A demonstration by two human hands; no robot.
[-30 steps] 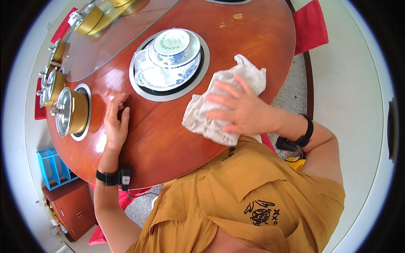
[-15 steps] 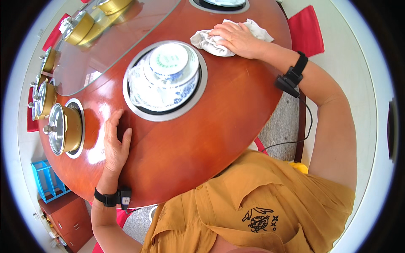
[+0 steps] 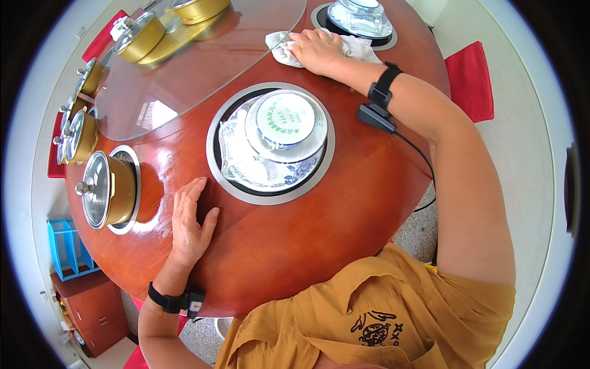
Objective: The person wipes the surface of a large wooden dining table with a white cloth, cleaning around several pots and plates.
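At the far side, my right hand [image 3: 316,52] presses down on a crumpled white cloth [image 3: 364,50], fingers spread over it. The cloth lies on the reddish-brown round table [image 3: 276,246], between the glass turntable's rim and a far set of wrapped dishes [image 3: 362,21]. My left hand [image 3: 192,227] rests on the near left of the tabletop, thumb apart from its fingers, holding nothing. Just right of its fingertips, plastic-wrapped blue-and-white dishes [image 3: 286,120] sit stacked on a round inset with a silver ring [image 3: 212,150].
A lidded gold pot [image 3: 121,190] stands left of my left hand, with several more along the left edge. The glass turntable [image 3: 203,80] carries gold pots [image 3: 140,46]. Red chairs [image 3: 470,80] flank the table; a blue shelf rack [image 3: 70,249] tops a brown cabinet [image 3: 98,317].
My right hand has slid the cloth farther away and leftward, close to the turntable's rim. The whole view has shifted, showing more of the far dishes. My left hand remains resting on the table.
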